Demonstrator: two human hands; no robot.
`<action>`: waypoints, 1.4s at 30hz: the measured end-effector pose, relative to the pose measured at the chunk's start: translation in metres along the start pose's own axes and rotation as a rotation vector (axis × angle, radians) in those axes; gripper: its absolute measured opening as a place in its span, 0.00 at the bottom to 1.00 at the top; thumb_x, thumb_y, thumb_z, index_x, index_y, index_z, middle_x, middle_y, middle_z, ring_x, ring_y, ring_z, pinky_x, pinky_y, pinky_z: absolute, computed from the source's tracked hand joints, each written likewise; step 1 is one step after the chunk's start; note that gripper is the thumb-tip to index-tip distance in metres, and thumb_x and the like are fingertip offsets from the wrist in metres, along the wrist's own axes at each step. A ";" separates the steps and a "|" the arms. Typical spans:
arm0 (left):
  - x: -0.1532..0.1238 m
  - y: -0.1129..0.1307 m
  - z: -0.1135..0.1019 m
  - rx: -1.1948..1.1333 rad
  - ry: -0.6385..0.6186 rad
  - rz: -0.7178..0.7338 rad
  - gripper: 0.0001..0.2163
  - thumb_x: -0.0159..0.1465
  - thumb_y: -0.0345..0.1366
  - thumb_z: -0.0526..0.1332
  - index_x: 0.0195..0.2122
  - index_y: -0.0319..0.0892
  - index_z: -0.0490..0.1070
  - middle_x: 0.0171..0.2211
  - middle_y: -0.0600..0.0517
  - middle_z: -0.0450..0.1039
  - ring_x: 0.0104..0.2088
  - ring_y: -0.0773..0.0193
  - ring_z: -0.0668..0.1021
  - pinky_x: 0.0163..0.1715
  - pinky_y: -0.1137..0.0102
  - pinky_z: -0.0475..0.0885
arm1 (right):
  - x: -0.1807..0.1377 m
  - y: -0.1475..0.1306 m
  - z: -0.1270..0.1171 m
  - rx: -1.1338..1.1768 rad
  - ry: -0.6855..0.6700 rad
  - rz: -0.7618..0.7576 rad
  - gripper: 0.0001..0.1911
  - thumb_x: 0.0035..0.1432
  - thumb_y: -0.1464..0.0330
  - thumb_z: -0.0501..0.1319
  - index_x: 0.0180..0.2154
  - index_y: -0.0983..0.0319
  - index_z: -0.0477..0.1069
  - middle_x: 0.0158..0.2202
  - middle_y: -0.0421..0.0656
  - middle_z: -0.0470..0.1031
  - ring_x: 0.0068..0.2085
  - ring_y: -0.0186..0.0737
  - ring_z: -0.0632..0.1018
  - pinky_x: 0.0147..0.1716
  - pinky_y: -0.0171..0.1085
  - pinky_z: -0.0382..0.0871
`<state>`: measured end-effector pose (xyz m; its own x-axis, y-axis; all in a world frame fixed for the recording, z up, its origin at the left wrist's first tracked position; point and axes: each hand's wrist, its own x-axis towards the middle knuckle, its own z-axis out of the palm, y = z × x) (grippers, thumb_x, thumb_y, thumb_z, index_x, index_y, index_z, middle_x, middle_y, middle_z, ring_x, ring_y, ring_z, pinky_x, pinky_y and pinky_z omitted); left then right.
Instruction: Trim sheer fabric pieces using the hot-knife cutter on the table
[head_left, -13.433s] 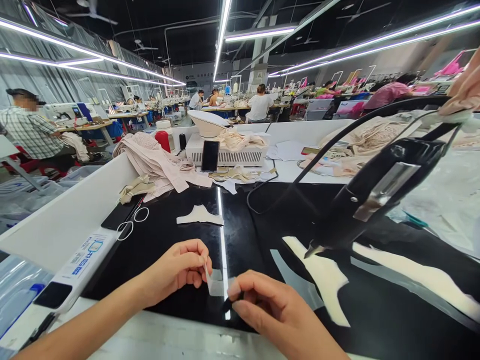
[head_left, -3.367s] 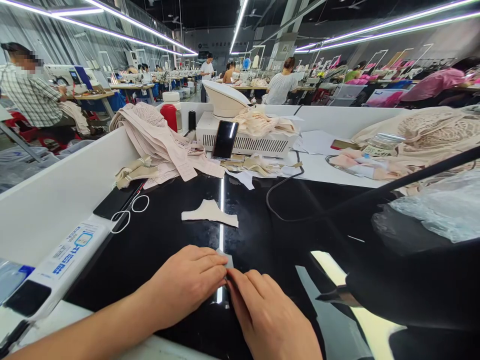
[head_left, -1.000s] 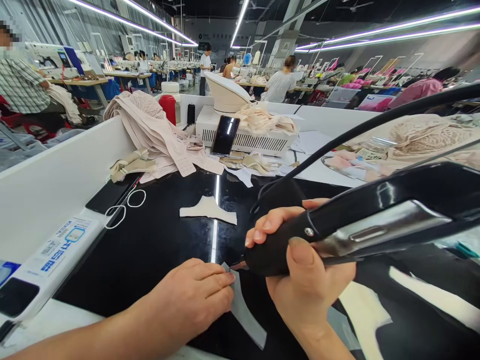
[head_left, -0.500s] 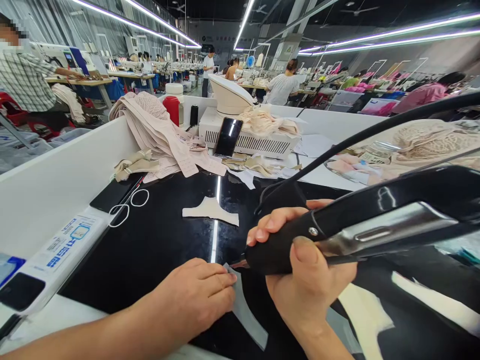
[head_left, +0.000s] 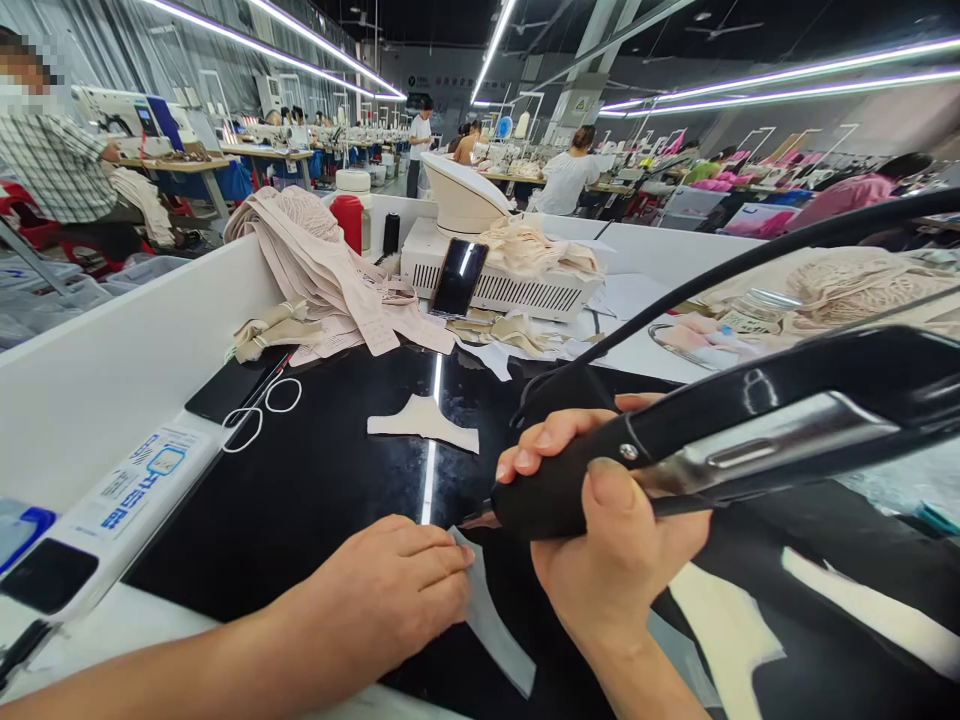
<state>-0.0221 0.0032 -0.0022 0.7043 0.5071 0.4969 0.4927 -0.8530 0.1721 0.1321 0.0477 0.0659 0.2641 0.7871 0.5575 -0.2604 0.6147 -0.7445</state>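
My left hand lies flat, fingers together, pressing on the top end of a thin grey translucent strip on the glossy black worktop. My right hand is wrapped round the nose of a black corded hand tool with a metal lever. The tool's pointed tip touches the strip just beside my left fingertips. A cream fabric piece lies further back on the black surface.
White scissors and a dark phone lie at the left. Behind are folded beige garments, a white machine with a phone leaning on it, and a red cup. Other people sit at sewing tables beyond.
Earlier both hands handled the strip with the tool hanging aside. Over the last second my right hand holds the tool at the strip, almost still; the view shifted slightly.
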 end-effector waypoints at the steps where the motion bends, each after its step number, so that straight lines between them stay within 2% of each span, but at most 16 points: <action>1: 0.000 0.000 0.000 0.002 0.001 0.002 0.07 0.74 0.32 0.56 0.42 0.38 0.73 0.49 0.51 0.80 0.50 0.64 0.79 0.46 0.68 0.75 | 0.000 0.000 0.000 0.004 -0.002 0.002 0.19 0.57 0.61 0.70 0.46 0.54 0.66 0.29 0.35 0.73 0.24 0.37 0.74 0.20 0.38 0.73; 12: 0.002 -0.001 0.000 0.025 0.011 0.023 0.10 0.75 0.35 0.55 0.42 0.39 0.74 0.49 0.51 0.80 0.49 0.62 0.80 0.43 0.67 0.75 | -0.005 0.004 0.000 0.035 -0.030 0.052 0.18 0.58 0.63 0.70 0.46 0.54 0.65 0.31 0.34 0.75 0.26 0.35 0.75 0.24 0.38 0.74; 19: -0.001 -0.003 -0.008 0.028 -0.062 0.010 0.09 0.75 0.34 0.54 0.48 0.39 0.73 0.51 0.49 0.78 0.51 0.58 0.79 0.44 0.63 0.76 | -0.003 -0.029 -0.010 -0.007 0.013 0.087 0.21 0.52 0.60 0.73 0.44 0.55 0.68 0.28 0.34 0.75 0.23 0.35 0.74 0.20 0.37 0.73; 24: -0.002 -0.006 -0.011 0.048 -0.066 0.034 0.10 0.75 0.33 0.53 0.49 0.39 0.73 0.51 0.47 0.79 0.50 0.56 0.80 0.46 0.61 0.76 | -0.015 -0.048 -0.022 -0.010 0.017 0.123 0.21 0.52 0.60 0.73 0.44 0.55 0.68 0.28 0.35 0.75 0.22 0.36 0.75 0.20 0.37 0.72; 28: -0.001 -0.007 -0.014 0.063 -0.050 0.047 0.11 0.75 0.34 0.53 0.49 0.40 0.74 0.51 0.49 0.79 0.51 0.58 0.80 0.53 0.59 0.75 | -0.027 -0.054 -0.029 -0.017 0.021 0.110 0.22 0.52 0.59 0.73 0.46 0.55 0.69 0.28 0.36 0.74 0.23 0.37 0.75 0.20 0.38 0.72; 33: -0.001 -0.001 -0.018 0.011 -0.026 0.068 0.10 0.75 0.34 0.55 0.50 0.40 0.74 0.49 0.50 0.79 0.53 0.62 0.78 0.66 0.59 0.63 | -0.031 -0.056 -0.031 0.017 0.009 0.102 0.20 0.54 0.60 0.73 0.46 0.55 0.69 0.29 0.36 0.75 0.23 0.37 0.75 0.20 0.38 0.72; 37: 0.001 0.005 -0.018 -0.085 -0.084 0.081 0.10 0.74 0.36 0.55 0.49 0.40 0.74 0.45 0.51 0.79 0.48 0.64 0.79 0.67 0.60 0.62 | -0.034 -0.055 -0.031 0.031 -0.004 0.109 0.21 0.54 0.61 0.73 0.46 0.54 0.69 0.29 0.36 0.75 0.23 0.36 0.75 0.21 0.38 0.72; 42: 0.001 0.006 -0.016 -0.121 -0.165 0.085 0.11 0.74 0.37 0.56 0.51 0.40 0.74 0.46 0.50 0.77 0.48 0.60 0.79 0.65 0.55 0.64 | -0.037 -0.052 -0.029 0.026 -0.006 0.109 0.20 0.56 0.60 0.72 0.46 0.53 0.69 0.29 0.35 0.74 0.23 0.36 0.73 0.20 0.37 0.71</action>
<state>-0.0268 -0.0036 0.0131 0.8196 0.4378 0.3697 0.3704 -0.8970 0.2411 0.1633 -0.0148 0.0733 0.2273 0.8496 0.4760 -0.3110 0.5265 -0.7912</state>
